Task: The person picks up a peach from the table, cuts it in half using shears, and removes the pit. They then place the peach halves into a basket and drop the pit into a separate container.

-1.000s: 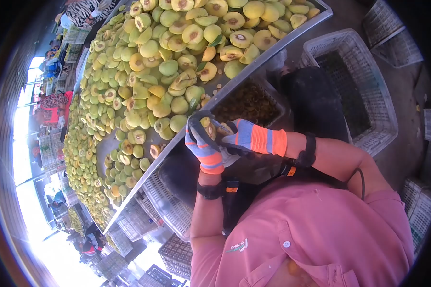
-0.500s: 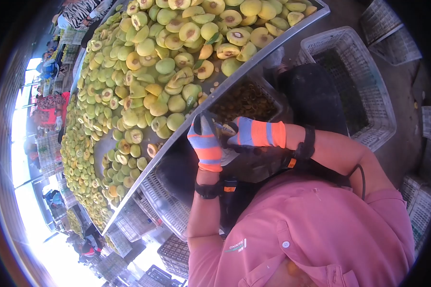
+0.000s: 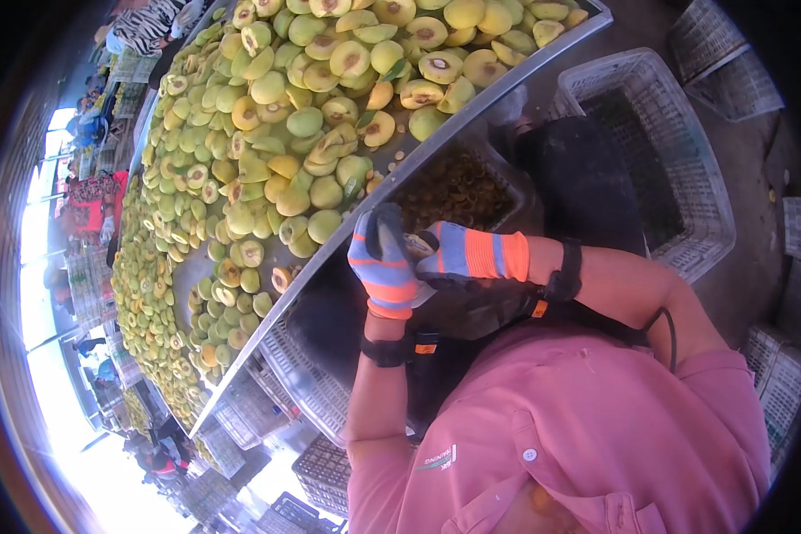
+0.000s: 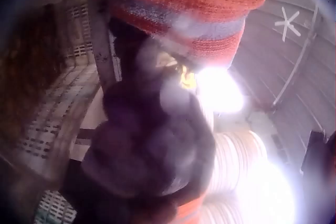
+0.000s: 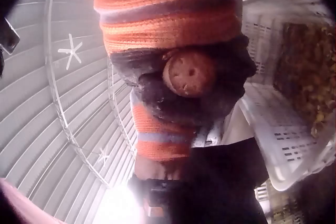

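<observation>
Although yellow fruit (image 4: pixel 187 78) is now mostly hidden | left hand (image 3: pixel 384 260) curled round it | right hand (image 3: pixel 458 252) clamped on round-ended handle (image 5: pixel 190 74)

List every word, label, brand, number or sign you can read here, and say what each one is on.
"RAINING", small and slanted, on the pink shirt; a letter may precede it.
A shorter word above it on the shirt: too blurred to read surely.
Orange tags by the wrists: any marks are too small to read.
Crates: no readable text.
</observation>
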Demonstrator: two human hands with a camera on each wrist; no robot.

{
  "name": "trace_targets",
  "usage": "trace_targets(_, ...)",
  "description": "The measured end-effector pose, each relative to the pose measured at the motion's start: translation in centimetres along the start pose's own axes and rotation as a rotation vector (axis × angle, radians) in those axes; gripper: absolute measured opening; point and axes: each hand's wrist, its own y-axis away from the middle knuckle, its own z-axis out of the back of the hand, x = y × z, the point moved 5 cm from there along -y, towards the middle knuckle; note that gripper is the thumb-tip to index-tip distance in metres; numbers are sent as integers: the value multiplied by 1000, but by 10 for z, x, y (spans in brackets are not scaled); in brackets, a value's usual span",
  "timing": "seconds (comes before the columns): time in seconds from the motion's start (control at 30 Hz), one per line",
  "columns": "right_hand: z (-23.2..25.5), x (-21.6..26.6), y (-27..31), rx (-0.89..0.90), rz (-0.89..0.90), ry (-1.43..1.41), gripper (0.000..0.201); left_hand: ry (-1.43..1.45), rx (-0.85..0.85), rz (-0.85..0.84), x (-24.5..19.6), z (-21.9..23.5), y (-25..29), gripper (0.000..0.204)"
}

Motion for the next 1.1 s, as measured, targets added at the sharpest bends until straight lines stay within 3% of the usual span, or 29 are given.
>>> trace_targets(0.03, 2, 5, 5, 39, -62, 43, 39, 89, 31, 98, 3, 0, -2, 20)
trace_targets(0.1, 7, 10, 11, 114, -187, 126, 35, 16, 182, 80, 12, 1, -8, 22)
trace_targets(0.2, 9, 20, 15, 129, 126, 458, 22, -84, 296, 46, 10, -4, -10, 21)
trace_targets(0.37, 3, -43, -5, 521, 260, -68, 15, -47, 573, -25, -16, -11, -10, 17)
trace_targets(0.4, 1, -44, -5, 596, 204, -181, 13, -50, 649, -61, -22, -12, -9, 16)
trace_targets(0.43, -1, -45, -5, 666, 141, -291, 12, -12, 634, -8, -24, -11, -7, 14)
trace_targets(0.5, -5, -49, -4, 790, -153, -513, 18, 65, 600, 98, -27, -12, -2, 11)
trace_targets(0.6, -13, -39, 7, 854, -168, -663, 15, -98, 533, -119, -46, -7, 1, 9)
trace_targets(0.7, -28, -23, 23, 1053, -185, -1018, 15, 67, 201, -124, -38, 0, 5, 9)
trace_targets(0.73, -28, -17, 25, 1040, -124, -995, 15, 92, 139, -126, -38, 2, 6, 9)
trace_targets(0.83, -26, -7, 27, 967, -9, -947, 15, -273, -43, -217, -41, 23, 10, 19)
trace_targets(0.9, -21, -7, 21, 877, -11, -928, 17, -671, -83, -359, -55, 56, 15, 26)
trace_targets(0.93, -17, -19, 9, 539, -189, -790, 19, -774, -188, -340, -52, 82, 21, 26)
trace_targets(0.97, -12, -24, 1, 404, -131, -587, 20, -862, -199, -361, -57, 108, 24, 21)
trace_targets(1.0, -8, -33, -8, 271, -73, -389, 21, -238, -370, 209, -49, 138, 30, 15)
trace_targets(1.03, -5, -33, -11, 137, -14, -194, 22, -410, -452, 211, -61, 154, 36, 17)
trace_targets(1.07, -6, -41, -12, 83, -211, -351, 25, -549, -475, 91, -51, 183, 40, 18)
trace_targets(1.1, -7, -34, -12, 81, -95, -291, 25, -725, -429, 233, -55, 197, 41, 24)
